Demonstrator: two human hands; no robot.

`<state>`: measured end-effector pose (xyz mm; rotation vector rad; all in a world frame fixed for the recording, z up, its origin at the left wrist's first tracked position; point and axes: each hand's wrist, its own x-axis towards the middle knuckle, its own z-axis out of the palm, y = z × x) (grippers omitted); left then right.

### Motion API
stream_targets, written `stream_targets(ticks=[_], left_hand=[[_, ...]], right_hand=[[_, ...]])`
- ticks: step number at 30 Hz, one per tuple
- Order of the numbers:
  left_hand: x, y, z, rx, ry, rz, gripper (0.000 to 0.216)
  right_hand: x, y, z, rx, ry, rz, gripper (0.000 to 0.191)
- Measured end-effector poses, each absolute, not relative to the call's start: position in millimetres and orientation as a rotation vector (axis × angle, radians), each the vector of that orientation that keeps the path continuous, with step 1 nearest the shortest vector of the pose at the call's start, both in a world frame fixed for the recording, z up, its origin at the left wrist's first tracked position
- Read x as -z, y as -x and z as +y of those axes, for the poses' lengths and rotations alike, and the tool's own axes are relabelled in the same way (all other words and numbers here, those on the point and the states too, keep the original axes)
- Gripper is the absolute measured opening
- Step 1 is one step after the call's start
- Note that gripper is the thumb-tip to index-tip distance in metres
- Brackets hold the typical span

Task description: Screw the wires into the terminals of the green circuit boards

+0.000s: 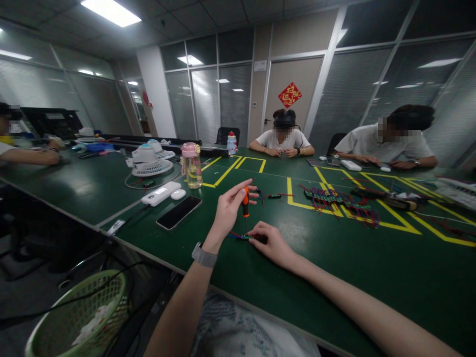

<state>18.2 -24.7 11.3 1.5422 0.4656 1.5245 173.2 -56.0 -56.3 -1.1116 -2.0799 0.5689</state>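
Observation:
My left hand grips an orange and black screwdriver, held upright with its handle between thumb and fingers. The shaft points down at a small green terminal block with red and blue wires, lying on the green table. With thumb and fingertips closed on its right end, my right hand holds the block against the tabletop. Whether the screwdriver tip sits in a screw is too small to tell. Just beyond my hands lies another wired block.
A pile of wired blocks lies to the right across yellow tape. On the left are a phone, a white power bank, a drink bottle and a white fan. Two people sit opposite; another is far left. A green basket stands below.

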Motion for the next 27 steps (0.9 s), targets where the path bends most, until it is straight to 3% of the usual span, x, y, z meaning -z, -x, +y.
stream_targets(ticks=[5, 11, 17, 23, 27], left_hand=[[-12.7, -16.4, -26.5, -1.679, -1.664, 0.655, 0.023], [-10.8, -17.9, -25.7, -1.529, -1.549, 0.433, 0.033], [-11.0, -15.2, -24.0, -1.717, -1.661, 0.645, 0.021], [-9.7, -17.3, -23.8, -1.498, -1.534, 0.421, 0.033], [-10.2, -15.9, -24.4, -1.625, -1.645, 0.574, 0.025]], right_hand=[[56.1, -172.9, -56.3, -0.564, 1.107, -2.072, 0.015], [56.4, -171.8, -54.1, -0.574, 1.137, -2.040, 0.012], [55.3, -172.7, -52.9, -0.610, 1.174, -2.009, 0.010], [54.7, -173.3, -53.2, -0.626, 1.157, -1.994, 0.013], [54.8, -173.0, -53.0, -0.627, 1.170, -1.983, 0.010]])
